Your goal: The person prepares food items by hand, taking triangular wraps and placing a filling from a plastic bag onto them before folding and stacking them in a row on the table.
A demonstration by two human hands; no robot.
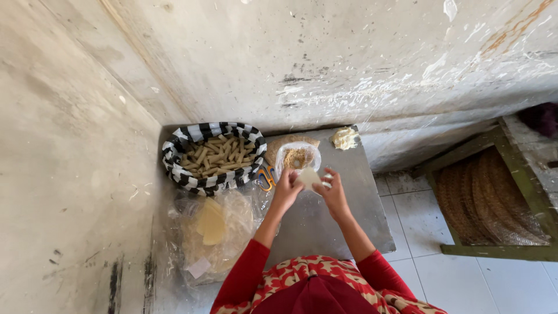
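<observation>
1. Wrapper sheet point(308, 177): small, pale cream, thin and flat-looking; held at centre frame above the metal tabletop point(325, 221). It looks roughly square with a corner pointing toward the upper frame; no clear long axis can be told at this size.
2. Left hand point(287, 191): fingers curled closed on the sheet's left edge, pinching it.
3. Right hand point(332, 193): fingers closed on the sheet's right edge; exact fingertip contact is too small to tell.
4. Clear tub point(297, 157): just above the hands in the frame, holding a crumbly tan filling.
5. Striped basket point(212, 157): black-and-white cloth rim, upper left of centre, filled with pale rolled sticks lying in mixed directions.
6. Plastic bag point(224, 232): clear, lower left of the hands, with a stack of yellowish sheets inside.
7. Pale lump point(344, 138): creamy mass at the tabletop's far right corner.
8. Orange-handled tool point(266, 177): between basket and tub, mostly hidden.
9. Woven rack point(488, 200): green-framed, right of frame, on the tiled floor.
</observation>
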